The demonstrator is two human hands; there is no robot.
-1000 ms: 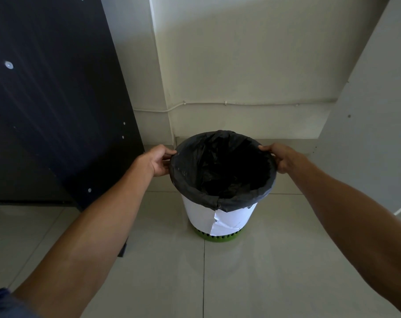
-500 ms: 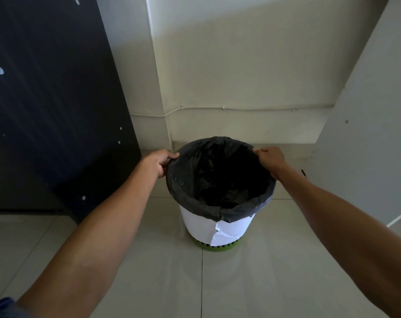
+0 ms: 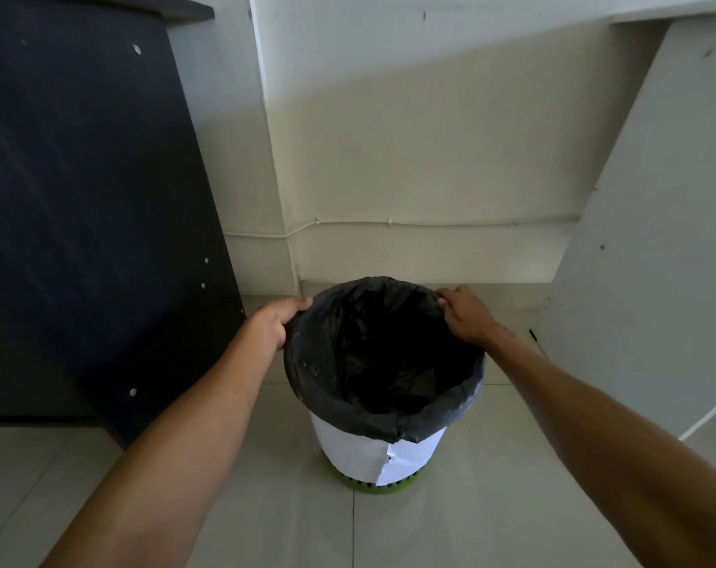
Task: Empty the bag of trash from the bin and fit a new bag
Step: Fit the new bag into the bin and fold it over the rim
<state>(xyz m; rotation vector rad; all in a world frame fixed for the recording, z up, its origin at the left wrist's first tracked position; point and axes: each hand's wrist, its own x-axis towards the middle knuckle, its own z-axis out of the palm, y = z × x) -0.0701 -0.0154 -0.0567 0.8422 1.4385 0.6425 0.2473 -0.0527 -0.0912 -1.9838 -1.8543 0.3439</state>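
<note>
Black trash bag [image 3: 372, 362] lines the white bin [image 3: 348, 448], its edge folded over the rim; the bin stands on the tiled floor [image 3: 491, 506]. The left hand [image 3: 272, 325] and right hand [image 3: 465, 315] each have their grip clamped on that edge, at opposite sides.

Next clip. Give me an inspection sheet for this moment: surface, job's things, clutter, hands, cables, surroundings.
Surface: pale tiled floor.
Job's things: bin upright, its white paper wrap torn at the front, green base; black bag lines it, folded over the rim; the contents are too dark to tell.
Clutter: nothing seen.
Hands: left hand and right hand each grip the bag's edge on opposite sides of the rim.
Cables: white cable clipped along the back wall.
Surroundings: dark panel at left, pale panel at right.
</note>
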